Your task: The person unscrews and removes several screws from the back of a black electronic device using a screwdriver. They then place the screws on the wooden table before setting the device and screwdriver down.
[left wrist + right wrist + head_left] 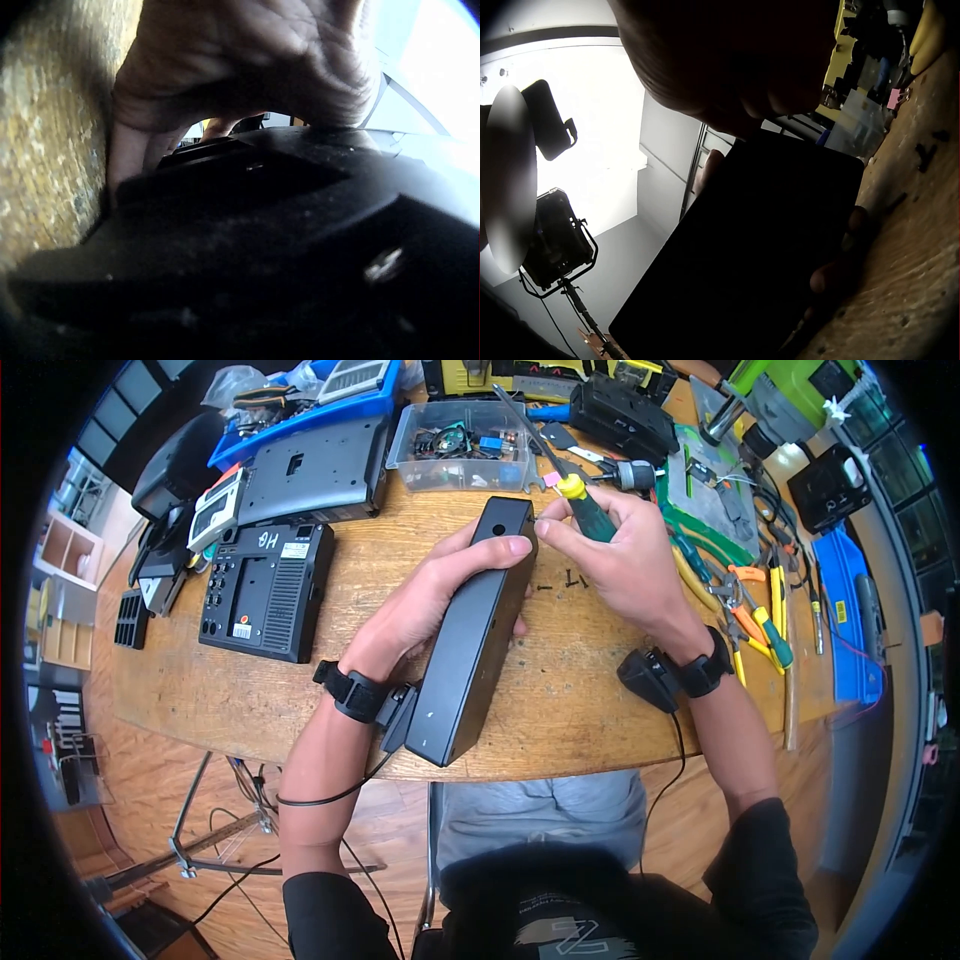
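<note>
Holding one box (462,645), one screwdriver (573,489) (two hands (425,588) (638,565)).

Head view downward, wrist views close

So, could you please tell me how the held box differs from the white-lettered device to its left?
The box is gripped by the left hand; the device lies on the table. The box looks long and narrow, the device broader. The box's upper face is mostly plain, while the device's shows ridges and stickers. Both are black.
</note>
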The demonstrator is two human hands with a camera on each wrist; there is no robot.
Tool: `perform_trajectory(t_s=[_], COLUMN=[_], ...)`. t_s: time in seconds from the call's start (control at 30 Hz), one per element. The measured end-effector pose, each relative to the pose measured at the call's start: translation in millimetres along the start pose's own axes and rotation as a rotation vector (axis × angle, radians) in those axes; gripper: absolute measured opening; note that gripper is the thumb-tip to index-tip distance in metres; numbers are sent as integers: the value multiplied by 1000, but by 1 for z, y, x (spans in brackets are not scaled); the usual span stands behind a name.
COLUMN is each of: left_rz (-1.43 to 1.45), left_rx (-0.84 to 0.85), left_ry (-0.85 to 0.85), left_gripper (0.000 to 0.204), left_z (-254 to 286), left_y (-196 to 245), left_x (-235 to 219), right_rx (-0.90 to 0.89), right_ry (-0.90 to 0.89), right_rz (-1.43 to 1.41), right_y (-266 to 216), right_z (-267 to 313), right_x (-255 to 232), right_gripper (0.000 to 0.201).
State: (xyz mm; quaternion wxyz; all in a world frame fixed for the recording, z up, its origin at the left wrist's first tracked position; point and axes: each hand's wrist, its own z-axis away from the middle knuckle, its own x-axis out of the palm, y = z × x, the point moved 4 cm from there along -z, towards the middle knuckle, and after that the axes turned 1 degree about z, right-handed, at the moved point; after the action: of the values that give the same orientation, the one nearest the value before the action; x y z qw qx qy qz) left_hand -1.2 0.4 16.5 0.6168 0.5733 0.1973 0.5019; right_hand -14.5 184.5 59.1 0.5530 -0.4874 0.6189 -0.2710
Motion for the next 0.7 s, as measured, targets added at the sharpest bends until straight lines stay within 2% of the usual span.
perform_trajectory(t_s=[0.2, 0.37, 0.43, 0.53, 0.63, 0.7], left_rz=[-36, 36, 62, 45, 12, 17], left_rx=[17, -3, -11, -14, -12, -22], left_ry=[-7, -14, -17, -30, -35, -27], left_gripper=[68, 61, 58, 57, 57, 57], left_z=[0, 2, 3, 0, -1, -1], left_y=[1, 2, 1, 0, 2, 1], left_x=[0, 2, 1, -2, -1, -1], right_rx=[55, 340, 319, 142, 48, 166], right_ry=[-17, -120, -111, -11, 53, 20], right_rz=[-71, -290, -343, -225, -82, -163], right_y=[1, 11, 14, 10, 5, 11], right_z=[1, 2, 1, 1, 5, 3], right_x=[0, 1, 3, 6, 5, 3], right_gripper=[23, 20, 19, 19, 19, 19])
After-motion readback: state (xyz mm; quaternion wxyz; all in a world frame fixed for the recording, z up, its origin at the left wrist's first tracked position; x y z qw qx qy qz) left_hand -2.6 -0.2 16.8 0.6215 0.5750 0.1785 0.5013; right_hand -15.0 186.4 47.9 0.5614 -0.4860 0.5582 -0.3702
